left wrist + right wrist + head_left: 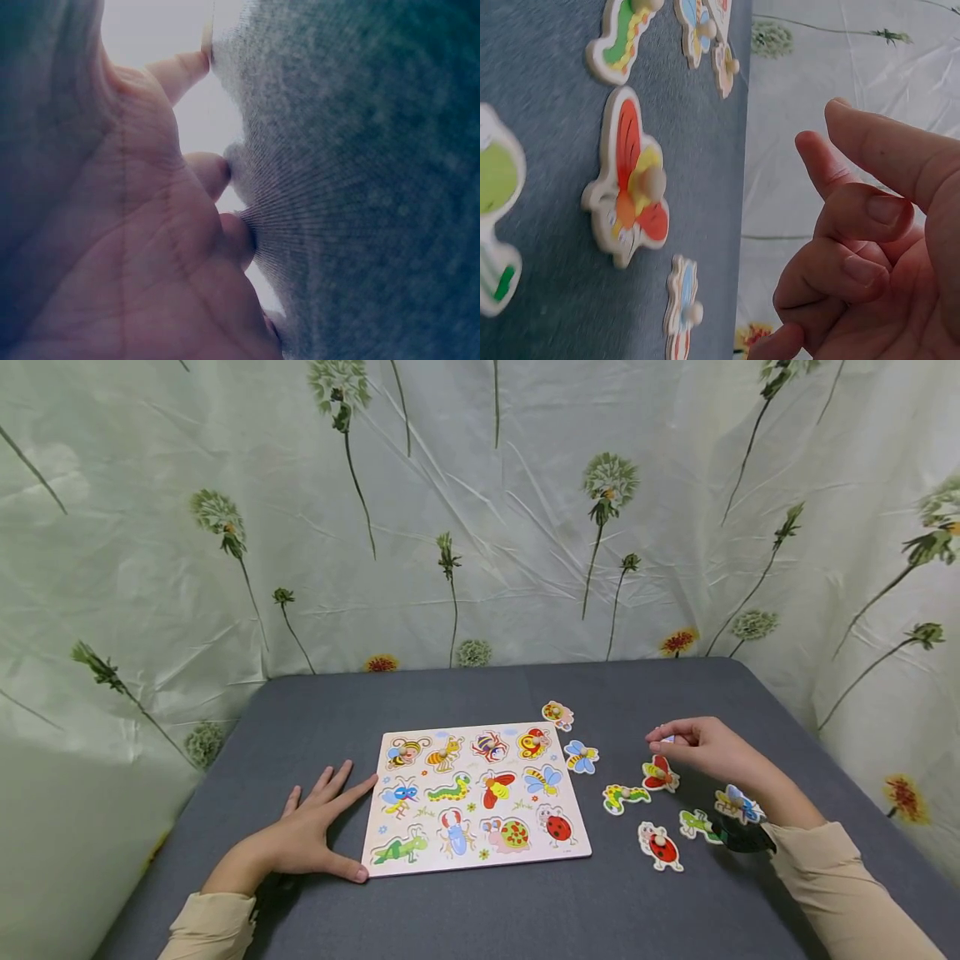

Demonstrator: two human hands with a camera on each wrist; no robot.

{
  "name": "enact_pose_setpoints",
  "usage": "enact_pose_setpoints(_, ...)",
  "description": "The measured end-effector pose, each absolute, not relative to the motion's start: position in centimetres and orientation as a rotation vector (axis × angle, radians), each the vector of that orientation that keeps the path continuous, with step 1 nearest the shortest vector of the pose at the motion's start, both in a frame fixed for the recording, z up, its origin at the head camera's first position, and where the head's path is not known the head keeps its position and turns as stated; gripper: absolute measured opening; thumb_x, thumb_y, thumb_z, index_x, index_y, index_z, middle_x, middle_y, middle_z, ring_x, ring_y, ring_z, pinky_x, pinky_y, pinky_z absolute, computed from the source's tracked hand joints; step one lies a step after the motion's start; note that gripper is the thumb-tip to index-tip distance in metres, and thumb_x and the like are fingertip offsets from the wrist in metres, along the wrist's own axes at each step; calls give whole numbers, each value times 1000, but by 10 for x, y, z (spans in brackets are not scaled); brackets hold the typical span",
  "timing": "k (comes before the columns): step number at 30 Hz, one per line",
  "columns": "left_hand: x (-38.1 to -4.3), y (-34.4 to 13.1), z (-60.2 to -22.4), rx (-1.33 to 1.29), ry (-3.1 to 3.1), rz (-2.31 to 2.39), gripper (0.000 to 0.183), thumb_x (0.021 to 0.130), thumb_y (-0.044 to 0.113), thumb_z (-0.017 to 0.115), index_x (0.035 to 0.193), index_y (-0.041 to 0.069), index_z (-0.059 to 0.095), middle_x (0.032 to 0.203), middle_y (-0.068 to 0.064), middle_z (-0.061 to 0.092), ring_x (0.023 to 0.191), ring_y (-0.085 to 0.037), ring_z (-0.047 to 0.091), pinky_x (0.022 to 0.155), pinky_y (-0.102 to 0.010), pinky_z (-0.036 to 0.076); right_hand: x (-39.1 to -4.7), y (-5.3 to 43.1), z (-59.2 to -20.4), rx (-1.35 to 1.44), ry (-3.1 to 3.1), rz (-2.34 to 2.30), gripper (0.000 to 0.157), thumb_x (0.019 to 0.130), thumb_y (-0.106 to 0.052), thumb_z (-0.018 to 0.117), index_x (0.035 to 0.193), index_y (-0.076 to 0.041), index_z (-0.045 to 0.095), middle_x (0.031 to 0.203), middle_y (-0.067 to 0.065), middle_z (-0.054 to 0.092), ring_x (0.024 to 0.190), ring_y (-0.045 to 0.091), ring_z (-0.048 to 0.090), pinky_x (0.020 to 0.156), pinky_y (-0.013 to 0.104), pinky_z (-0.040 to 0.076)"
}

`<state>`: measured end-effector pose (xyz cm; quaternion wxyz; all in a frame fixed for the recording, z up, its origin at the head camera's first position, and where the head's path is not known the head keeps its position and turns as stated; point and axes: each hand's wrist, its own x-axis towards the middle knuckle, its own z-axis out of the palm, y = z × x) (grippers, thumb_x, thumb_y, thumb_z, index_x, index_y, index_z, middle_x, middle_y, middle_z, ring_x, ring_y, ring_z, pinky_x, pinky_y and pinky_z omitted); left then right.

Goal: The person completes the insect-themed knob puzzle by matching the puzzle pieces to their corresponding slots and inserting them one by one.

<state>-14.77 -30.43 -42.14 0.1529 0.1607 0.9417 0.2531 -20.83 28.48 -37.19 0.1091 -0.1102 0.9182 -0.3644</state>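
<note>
A wooden insect peg-puzzle board point(472, 802) lies flat on the dark table. My left hand point(307, 827) rests spread at its left side, thumb and a fingertip at the board's edge. To the right of the board, my right hand point(705, 747) hovers with thumb and index finger extended and the other fingers curled; nothing shows between them in the right wrist view. A blue-and-red knobbed piece point(681, 307) lies near that hand, mostly hidden by it in the head view. Closer to the wrist camera is a red-winged insect piece point(634, 187).
Other loose pieces lie right of the board: a snail point(557, 714), a blue-winged bee point(581, 757), a caterpillar point(625, 797), a ladybug point(660, 847), a green grasshopper point(699, 825) and a blue insect point(738, 804). Knobs show on top-row insects in the board. A floral curtain point(480, 527) hangs behind.
</note>
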Motion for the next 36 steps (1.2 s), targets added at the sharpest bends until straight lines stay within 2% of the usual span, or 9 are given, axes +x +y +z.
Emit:
enact_pose_setpoints(5, -148, -305, -421, 474, 2700, 744, 132, 65, 62, 98, 172, 27, 29, 180, -28, 2, 162, -61, -5, 115, -89, -9, -199, 300, -377, -299, 2714, -1072, 38, 108, -28, 66, 134, 0, 72, 69, -4, 54, 76, 8, 48, 72, 27, 41)
enact_pose_setpoints(8, -148, -304, -421, 475, 2697, 744, 132, 65, 62, 98, 172, 27, 29, 180, -28, 2, 162, -61, -5, 114, -90, -9, -194, 308, -380, -278, 2702, -1117, 40, 108, -29, 67, 135, 1, 70, 65, -7, 43, 68, 9, 41, 64, 29, 37)
enact_pose_setpoints(11, -148, -304, -422, 471, 2686, 749, 131, 66, 61, 98, 172, 27, 29, 180, -27, 2, 162, -61, -5, 114, -90, -9, -188, 315, -382, -281, 2701, -1152, 41, 107, -25, 69, 134, 5, 70, 64, -10, 38, 60, 8, 35, 57, 31, 34)
enact_pose_setpoints(21, -146, -310, -423, 484, 2703, 734, 131, 66, 62, 97, 172, 28, 28, 180, -27, 1, 162, -62, -4, 113, -90, -8, -174, 341, -391, -280, 2686, -1168, 41, 107, -20, 68, 136, 8, 67, 62, -11, 40, 53, 7, 35, 50, 33, 35)
enact_pose_setpoints(36, -148, -306, -422, 480, 2696, 731, 131, 66, 62, 97, 172, 29, 28, 180, -27, 1, 162, -61, -5, 114, -90, -9, -155, 371, -410, -182, 2745, -1107, 34, 106, -20, 68, 127, 8, 72, 61, -13, 42, 54, 5, 38, 52, 31, 33)
